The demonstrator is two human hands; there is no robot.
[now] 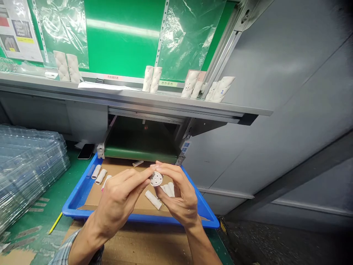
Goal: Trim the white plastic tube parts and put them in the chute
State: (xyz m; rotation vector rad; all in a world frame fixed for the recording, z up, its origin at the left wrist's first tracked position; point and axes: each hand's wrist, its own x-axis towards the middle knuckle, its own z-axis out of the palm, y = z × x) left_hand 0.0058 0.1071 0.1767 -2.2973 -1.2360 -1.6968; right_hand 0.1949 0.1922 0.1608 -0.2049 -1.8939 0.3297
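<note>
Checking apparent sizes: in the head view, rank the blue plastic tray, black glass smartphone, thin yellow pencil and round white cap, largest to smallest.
Blue plastic tray, then black glass smartphone; thin yellow pencil and round white cap look alike, unsure.

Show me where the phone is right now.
In the head view, the black smartphone lies on the green mat, just beyond the blue tray's far left corner, with stacked clear plastic trays to its left.

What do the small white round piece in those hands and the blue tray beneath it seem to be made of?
The small white round cap looks like moulded plastic, though ceramic is possible: its surface is smooth and matte, with neat small holes. The bright blue shallow tray looks like moulded plastic, with a glossy finish and a smoothly rounded rim.
</note>
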